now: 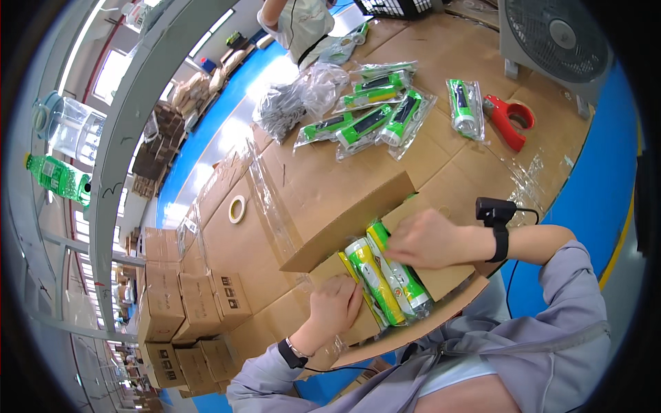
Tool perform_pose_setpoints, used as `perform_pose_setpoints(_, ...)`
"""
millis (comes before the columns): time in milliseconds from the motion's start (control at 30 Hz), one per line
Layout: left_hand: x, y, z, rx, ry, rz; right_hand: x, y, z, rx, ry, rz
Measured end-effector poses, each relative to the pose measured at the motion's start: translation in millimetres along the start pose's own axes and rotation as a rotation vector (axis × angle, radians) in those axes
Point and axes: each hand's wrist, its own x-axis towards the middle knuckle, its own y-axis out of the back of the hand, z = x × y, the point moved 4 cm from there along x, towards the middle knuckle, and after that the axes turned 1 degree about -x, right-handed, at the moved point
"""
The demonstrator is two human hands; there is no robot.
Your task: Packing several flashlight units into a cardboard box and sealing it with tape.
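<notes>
In front of me is an open cardboard box [351, 242] with its flaps folded out. Tube-shaped green, yellow and white items [375, 281] lie side by side inside, some in clear plastic. My left hand [336, 303] is at the box's left side, fingers curled down against the flap beside the items. Over the right part of the box is my right hand [423, 239], slightly blurred. Its fingers are bent together, with the tips near the upper end of a green item; whatever they grip is hidden.
Beyond the box lie several bagged green items [375, 124], a single bagged one [463, 109], a red-handled tape dispenser [509, 122] and grey bundles [281, 110]. A tape roll [237, 209] sits left. A fan [558, 38] stands far right; stacked cartons [196, 306] are left. Another person [303, 27] stands across.
</notes>
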Motion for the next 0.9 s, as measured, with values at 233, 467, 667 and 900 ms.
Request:
perform_pose_setpoints(233,8,2,14,-0.093,-0.307,-0.112,18,-3,-8,0.103,0.047,-0.161)
perform_pose_setpoints(467,31,-4,38,-0.227,-0.809,-0.264,36,-10,-16,0.015,0.320,-0.303)
perform_pose_setpoints(667,26,-27,60,-0.387,-0.749,-0.401,37,-20,-18,-0.003,0.418,-0.516)
perform_pose_setpoints(900,29,-40,55,-0.527,-0.644,-0.546,42,-40,-15,0.107,0.323,-0.715)
